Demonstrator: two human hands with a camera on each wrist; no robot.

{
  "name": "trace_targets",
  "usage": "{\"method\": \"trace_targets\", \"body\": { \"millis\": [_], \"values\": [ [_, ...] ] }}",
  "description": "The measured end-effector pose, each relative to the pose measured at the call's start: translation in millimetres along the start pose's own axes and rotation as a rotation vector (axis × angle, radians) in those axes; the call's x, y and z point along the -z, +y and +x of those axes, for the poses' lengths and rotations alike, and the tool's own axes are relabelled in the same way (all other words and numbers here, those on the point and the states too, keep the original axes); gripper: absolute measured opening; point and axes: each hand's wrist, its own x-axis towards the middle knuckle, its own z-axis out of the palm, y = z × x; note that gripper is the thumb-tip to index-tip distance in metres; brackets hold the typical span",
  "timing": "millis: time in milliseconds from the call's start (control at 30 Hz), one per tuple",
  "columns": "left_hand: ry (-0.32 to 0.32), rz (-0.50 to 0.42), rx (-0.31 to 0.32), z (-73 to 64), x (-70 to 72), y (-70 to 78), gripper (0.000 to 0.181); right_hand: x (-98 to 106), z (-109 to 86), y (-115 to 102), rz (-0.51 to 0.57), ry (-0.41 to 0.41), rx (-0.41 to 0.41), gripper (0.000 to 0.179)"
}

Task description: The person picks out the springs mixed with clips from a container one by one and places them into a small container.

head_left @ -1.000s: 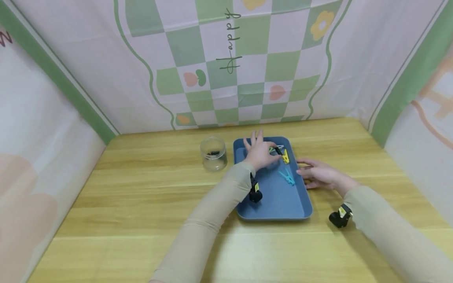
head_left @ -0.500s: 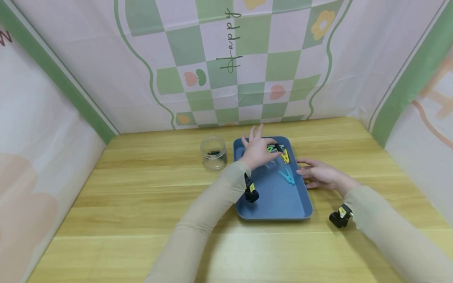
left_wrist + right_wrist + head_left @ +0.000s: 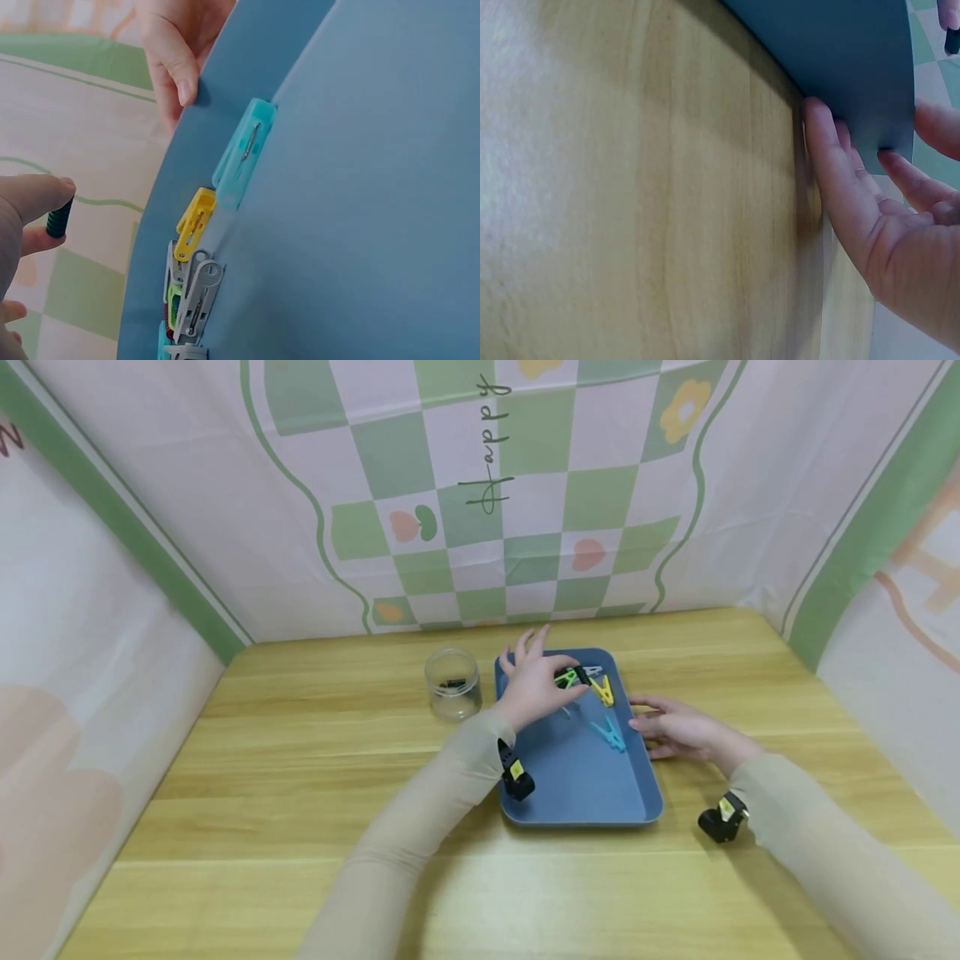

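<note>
Head view shows the black ribbed piece pinched between thumb and index finger of the left hand, its remaining fingers spread, over the far right part of the blue tray. Grey clips, a green clip and a yellow clip crowd the right wall (a teal clip lies nearer the person). The right hand, fingers loosely extended, touches that wall's outer edge. Tray floor shows toward the near rim. A strip of table separates the tray from a clear jar containing dark pieces.
</note>
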Motion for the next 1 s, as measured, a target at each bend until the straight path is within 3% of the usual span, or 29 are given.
{"method": "trace_targets", "body": {
  "millis": [1000],
  "values": [
    [0.063,-0.048,-0.035,-32.7,41.9,-4.3,0.035,-1.3,-1.7,-0.8,-0.001,0.007,0.009,0.071]
  ]
}}
